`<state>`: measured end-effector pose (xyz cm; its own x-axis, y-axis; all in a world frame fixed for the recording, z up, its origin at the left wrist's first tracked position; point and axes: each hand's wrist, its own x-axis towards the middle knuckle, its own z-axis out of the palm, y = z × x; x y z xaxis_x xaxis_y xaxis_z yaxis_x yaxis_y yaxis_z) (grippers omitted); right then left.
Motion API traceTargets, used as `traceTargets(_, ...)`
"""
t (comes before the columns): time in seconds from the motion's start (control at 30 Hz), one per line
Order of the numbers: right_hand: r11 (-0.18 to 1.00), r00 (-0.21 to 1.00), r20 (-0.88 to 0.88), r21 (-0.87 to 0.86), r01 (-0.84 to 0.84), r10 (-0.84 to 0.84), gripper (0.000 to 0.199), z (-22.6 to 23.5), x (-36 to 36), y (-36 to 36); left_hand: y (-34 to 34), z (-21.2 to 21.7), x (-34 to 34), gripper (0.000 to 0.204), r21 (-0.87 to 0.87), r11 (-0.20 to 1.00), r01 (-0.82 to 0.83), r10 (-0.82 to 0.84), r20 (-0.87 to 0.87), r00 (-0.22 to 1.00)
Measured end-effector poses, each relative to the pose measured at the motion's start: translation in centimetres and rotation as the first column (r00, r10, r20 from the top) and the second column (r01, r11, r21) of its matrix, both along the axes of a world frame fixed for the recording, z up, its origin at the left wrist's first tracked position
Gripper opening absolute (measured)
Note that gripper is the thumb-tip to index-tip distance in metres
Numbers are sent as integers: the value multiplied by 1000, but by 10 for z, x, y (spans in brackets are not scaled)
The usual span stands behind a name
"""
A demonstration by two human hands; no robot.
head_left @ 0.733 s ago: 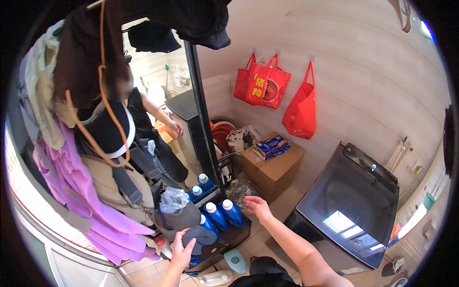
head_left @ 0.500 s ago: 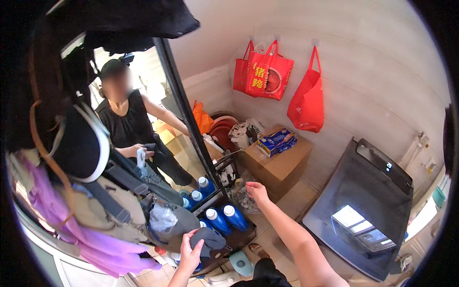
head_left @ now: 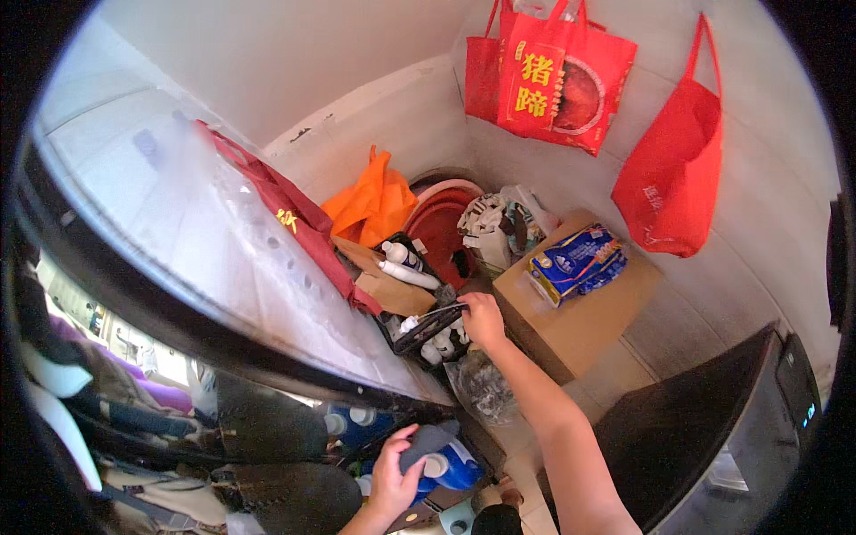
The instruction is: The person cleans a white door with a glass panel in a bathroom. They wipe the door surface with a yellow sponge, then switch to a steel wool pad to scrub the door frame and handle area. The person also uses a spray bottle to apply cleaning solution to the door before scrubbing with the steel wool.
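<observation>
My right hand is closed on the rim of a black basket that holds several white bottles. The basket stands on the floor between a mirror's back edge and a cardboard box. My left hand rests low in the view on a grey cloth lying over blue bottles with white caps; its fingers curl around the cloth.
A blue packet lies on the cardboard box. Red bags hang on the wall, another red bag beside them. Orange bag, red basins and a pile of rags fill the corner. A dark washing machine stands right. A tall mirror leans left.
The view has swung in toward the corner behind the mirror. My right hand has reached forward from the blue bottles to the black basket and gripped its rim. My left hand stays by the blue bottles.
</observation>
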<state>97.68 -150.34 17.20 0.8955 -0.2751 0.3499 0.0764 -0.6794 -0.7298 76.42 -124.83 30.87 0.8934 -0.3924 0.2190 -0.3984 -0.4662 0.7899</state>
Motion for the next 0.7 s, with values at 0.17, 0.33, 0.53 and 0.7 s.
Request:
traceTargets(0.17,984,974,-157,-46,-175,166,33,-29,90,-5,-33,-15,51,36,306,934,183,-195,9,981)
traceTargets(0.33,942,865,-449,-131,-310,223,41,-83,152,-12,-43,-26,83,41,427,879,212,-264,66,962)
traceTargets(0.53,908,766,-626,-221,-355,147,37,-126,172,-6,-36,-49,89,37,492,860,133,-253,186,949)
traceTargets(0.7,908,860,-494,-291,-300,126,27,-143,175,-3,-28,-57,91,35,452,883,124,-199,122,972)
